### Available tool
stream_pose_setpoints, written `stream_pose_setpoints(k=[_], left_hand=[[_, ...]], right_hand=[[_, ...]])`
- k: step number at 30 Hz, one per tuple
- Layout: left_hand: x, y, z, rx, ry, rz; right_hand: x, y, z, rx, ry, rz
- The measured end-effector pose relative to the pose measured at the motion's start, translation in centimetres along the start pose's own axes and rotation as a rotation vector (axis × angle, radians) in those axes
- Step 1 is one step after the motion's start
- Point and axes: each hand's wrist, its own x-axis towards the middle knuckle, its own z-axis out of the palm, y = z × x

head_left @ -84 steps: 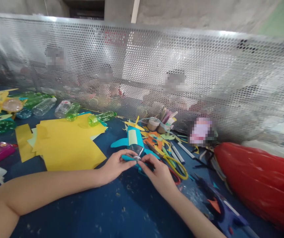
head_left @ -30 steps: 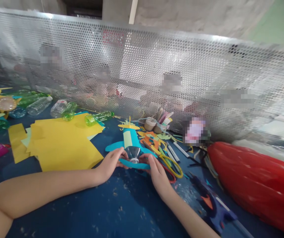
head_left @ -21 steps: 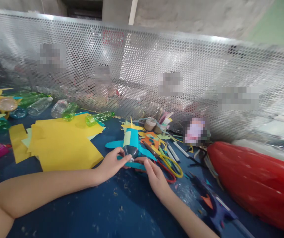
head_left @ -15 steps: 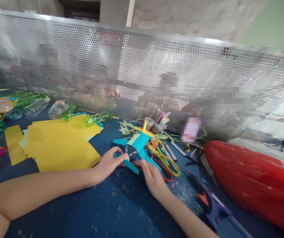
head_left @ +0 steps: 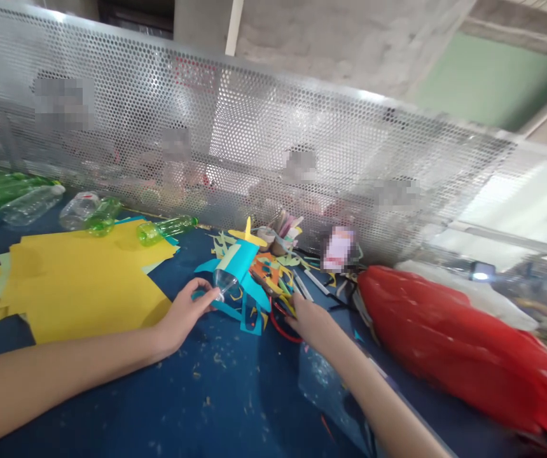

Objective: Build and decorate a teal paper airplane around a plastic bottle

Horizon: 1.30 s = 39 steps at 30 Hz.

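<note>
Head view: the blue worktop lies open near me, hemmed by yellow paper on the left, a red bag on the right and the perforated screen at the far edge. The teal bottle plane lies mid-worktop, nose towards me. My left hand touches that nose, fingers loosely curled, grip unclear. My right hand reaches into the paper scraps just right of it. I cannot tell whether it holds anything.

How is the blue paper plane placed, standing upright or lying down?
Lying down. The plane rests lengthwise on the blue table, its clear nose toward the left hand, whose fingertips touch it.
</note>
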Motion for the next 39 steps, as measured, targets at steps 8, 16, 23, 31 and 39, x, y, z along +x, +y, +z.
stream_pose_setpoints(k=[8,16,23,31,39], left_hand=[[-0.1,0.3,0.1,-0.023,0.006,0.004],[-0.1,0.3,0.1,-0.004,-0.02,-0.006],[-0.2,0.5,0.1,0.057,-0.038,-0.02],[1.0,1.8,-0.3,0.036,-0.083,-0.126],[4.7,3.9,-3.1,0.123,-0.233,-0.194]], right_hand=[[-1.5,3.7,-4.4,0.149,0.034,-0.02],[0.4,12.2,-4.0,0.082,-0.06,0.272],[2.1,13.4,-0.6,0.034,-0.072,0.33],[2.2,13.7,0.7,-0.037,-0.024,0.35],[2.3,10.4,-0.7,0.074,0.076,0.096]])
